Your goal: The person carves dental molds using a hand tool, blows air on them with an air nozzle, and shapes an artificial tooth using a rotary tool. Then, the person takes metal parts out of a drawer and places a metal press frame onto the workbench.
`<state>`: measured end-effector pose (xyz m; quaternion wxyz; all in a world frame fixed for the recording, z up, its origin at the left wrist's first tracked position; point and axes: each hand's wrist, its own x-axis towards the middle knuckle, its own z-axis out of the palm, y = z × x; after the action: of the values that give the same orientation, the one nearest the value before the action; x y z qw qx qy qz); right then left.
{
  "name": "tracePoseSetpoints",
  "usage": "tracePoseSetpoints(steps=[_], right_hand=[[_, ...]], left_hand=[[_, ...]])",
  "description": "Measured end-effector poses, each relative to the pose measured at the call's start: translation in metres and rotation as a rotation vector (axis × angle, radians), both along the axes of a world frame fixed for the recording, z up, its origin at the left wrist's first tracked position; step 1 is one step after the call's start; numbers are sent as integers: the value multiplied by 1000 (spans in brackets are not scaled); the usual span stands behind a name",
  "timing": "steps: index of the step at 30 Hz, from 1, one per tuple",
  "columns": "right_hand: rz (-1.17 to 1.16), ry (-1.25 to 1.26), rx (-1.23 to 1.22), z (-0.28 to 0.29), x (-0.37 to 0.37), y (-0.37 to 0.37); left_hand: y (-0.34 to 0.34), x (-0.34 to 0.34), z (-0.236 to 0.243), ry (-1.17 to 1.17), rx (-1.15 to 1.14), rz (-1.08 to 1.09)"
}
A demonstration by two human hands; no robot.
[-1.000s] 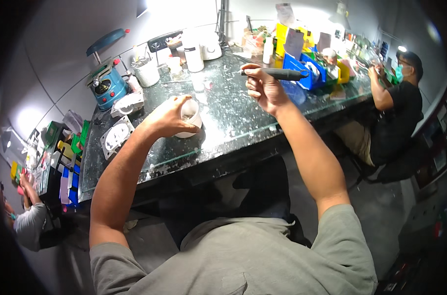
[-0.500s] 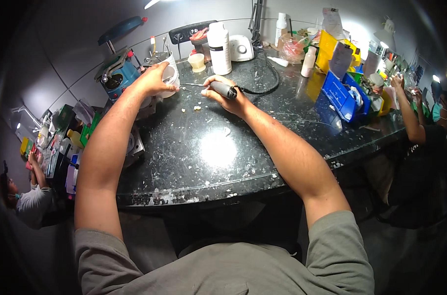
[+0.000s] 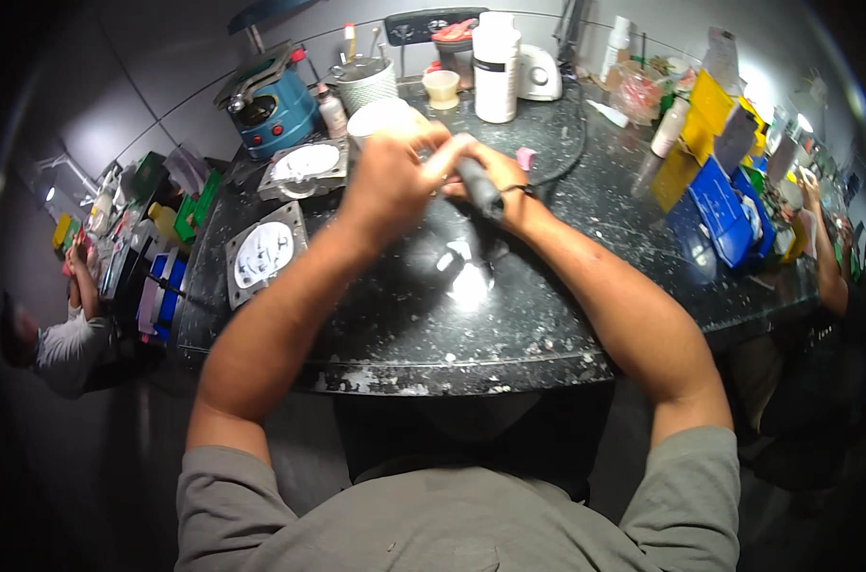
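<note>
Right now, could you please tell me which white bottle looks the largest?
The dark-banded bottle beyond the right hand; other white bottles look slimmer.

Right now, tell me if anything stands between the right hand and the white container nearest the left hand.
In this view, the left hand lies between the white container and the right hand gripping a dark handpiece.

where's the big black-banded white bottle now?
Head view, top, just right of centre: the white bottle stands toward the back of the black tabletop, between a small cream cup on its left and a rounded white device on its right.
</note>
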<state>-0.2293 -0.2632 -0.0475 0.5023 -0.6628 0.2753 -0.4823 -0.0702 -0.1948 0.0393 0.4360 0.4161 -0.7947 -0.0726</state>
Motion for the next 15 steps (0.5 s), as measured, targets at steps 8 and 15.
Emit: tracePoseSetpoints(steps=[8, 15], right_hand=[[-48, -178, 28, 32, -29, 43], [-82, -111, -173, 43, -22, 68]], left_hand=[[57, -20, -41, 38, 76, -258], [47, -7, -48, 1025, 672, -284]])
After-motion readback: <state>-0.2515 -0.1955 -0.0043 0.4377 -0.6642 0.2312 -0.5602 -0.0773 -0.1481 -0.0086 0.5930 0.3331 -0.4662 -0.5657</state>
